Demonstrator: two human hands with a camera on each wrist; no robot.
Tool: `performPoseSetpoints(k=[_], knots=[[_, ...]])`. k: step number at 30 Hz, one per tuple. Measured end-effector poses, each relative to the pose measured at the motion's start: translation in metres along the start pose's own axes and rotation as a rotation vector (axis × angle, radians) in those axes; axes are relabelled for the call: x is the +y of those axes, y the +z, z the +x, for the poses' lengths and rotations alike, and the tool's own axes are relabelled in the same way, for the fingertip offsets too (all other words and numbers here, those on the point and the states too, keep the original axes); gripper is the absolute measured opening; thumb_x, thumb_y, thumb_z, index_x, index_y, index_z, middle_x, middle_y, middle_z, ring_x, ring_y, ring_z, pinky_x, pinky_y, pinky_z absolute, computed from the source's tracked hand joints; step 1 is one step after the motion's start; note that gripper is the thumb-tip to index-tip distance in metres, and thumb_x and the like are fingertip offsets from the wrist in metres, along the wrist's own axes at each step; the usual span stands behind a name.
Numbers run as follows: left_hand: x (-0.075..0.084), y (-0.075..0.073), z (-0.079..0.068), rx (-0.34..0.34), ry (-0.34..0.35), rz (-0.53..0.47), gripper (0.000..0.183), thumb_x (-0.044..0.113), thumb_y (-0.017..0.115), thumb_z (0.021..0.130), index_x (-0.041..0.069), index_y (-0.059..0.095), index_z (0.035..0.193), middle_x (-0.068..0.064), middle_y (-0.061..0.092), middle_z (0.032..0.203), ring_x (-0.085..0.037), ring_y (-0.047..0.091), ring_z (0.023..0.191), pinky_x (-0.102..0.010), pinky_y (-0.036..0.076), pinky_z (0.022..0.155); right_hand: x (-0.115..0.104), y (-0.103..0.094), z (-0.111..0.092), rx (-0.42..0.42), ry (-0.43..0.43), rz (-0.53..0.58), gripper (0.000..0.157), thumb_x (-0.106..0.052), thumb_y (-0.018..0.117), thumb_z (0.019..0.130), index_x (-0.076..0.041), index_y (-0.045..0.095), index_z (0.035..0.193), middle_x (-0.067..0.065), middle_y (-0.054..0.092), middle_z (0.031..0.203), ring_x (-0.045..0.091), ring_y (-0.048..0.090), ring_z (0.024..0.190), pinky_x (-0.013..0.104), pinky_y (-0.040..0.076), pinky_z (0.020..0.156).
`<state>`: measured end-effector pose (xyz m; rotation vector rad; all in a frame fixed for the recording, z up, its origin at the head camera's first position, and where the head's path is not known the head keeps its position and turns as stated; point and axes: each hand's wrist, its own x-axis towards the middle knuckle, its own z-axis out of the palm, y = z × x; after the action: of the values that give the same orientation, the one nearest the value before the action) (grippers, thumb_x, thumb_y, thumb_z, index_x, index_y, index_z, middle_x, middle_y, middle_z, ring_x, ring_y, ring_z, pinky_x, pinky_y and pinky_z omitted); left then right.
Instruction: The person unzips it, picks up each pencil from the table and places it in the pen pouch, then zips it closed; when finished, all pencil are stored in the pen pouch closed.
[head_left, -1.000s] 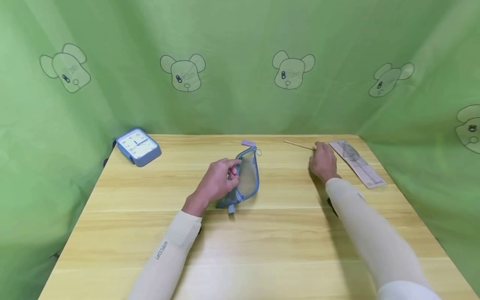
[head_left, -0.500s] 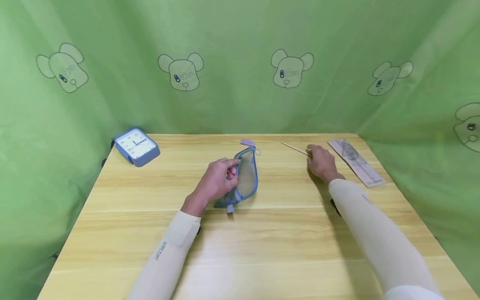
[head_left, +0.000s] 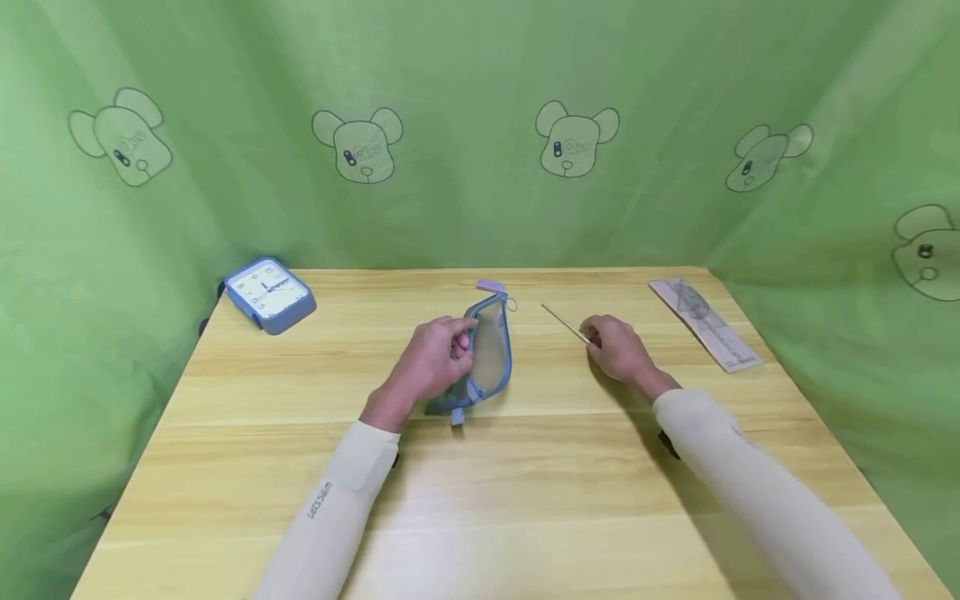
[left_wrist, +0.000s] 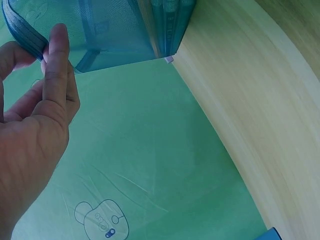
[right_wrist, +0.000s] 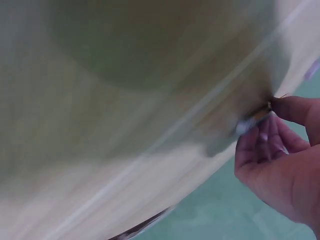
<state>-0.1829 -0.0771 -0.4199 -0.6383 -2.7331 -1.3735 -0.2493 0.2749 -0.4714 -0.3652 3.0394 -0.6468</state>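
Note:
My left hand (head_left: 429,363) pinches the zipped rim of a blue mesh pencil case (head_left: 492,360), whose mouth gapes to the right in the head view. Through the mesh in the left wrist view, several pens (left_wrist: 170,27) show inside the case. To its right, my right hand (head_left: 621,348) holds a thin wood-coloured pencil (head_left: 564,322) by its near end between thumb and fingers. The pencil's free end points up and left, toward the back of the table. In the right wrist view the hand (right_wrist: 287,160) is close over the tabletop, and the pencil is blurred.
A small purple eraser (head_left: 491,286) lies just behind the case. At the back left stands a blue alarm clock (head_left: 270,293). A flat pack of clear rulers (head_left: 705,323) lies at the right edge of the wooden table (head_left: 465,500). Green curtain (head_left: 465,217) surrounds it.
My right hand has moved left and nearer with the pencil, away from the ruler pack toward the case. The left hand has kept its hold on the rim.

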Motion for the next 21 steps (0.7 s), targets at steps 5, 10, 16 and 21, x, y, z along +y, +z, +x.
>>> performPoseSetpoints(k=[5,10,16,21], knots=[[0.001,-0.001,-0.001,0.0,0.005,0.004,0.053,-0.005,0.071,0.09,-0.007,0.064,0.143,-0.008,0.065,0.099,-0.017,0.061,0.09,-0.024,0.059,0.079,-0.024,0.007,-0.018,-0.024,-0.03,-0.006,0.026,0.005,0.067,0.097,0.007,0.069,0.123,0.023,0.071,0.11,0.035,0.07,0.101,0.05,0.062,0.089],[0.002,-0.001,-0.001,0.002,0.011,0.011,0.053,-0.005,0.07,0.09,-0.007,0.064,0.143,-0.008,0.065,0.099,-0.017,0.062,0.09,-0.022,0.058,0.078,-0.039,0.009,-0.028,-0.048,-0.025,0.007,0.028,0.005,0.067,0.091,0.006,0.069,0.12,0.02,0.073,0.107,0.032,0.07,0.098,0.049,0.062,0.089],[0.003,-0.001,-0.002,0.003,0.02,0.018,0.051,-0.004,0.07,0.091,-0.007,0.065,0.141,-0.009,0.065,0.098,-0.017,0.061,0.089,-0.023,0.058,0.078,-0.044,0.011,-0.033,-0.077,0.055,0.078,0.036,0.002,0.071,0.088,0.003,0.065,0.123,0.018,0.073,0.107,0.028,0.069,0.093,0.041,0.06,0.082],[0.004,-0.001,-0.002,0.0,0.03,0.025,0.051,-0.004,0.07,0.091,-0.008,0.065,0.141,-0.009,0.065,0.099,-0.017,0.061,0.089,-0.024,0.058,0.079,-0.051,0.005,-0.038,-0.058,0.134,0.197,0.036,-0.001,0.073,0.09,0.001,0.063,0.124,0.013,0.07,0.101,0.022,0.065,0.084,0.029,0.054,0.072]])
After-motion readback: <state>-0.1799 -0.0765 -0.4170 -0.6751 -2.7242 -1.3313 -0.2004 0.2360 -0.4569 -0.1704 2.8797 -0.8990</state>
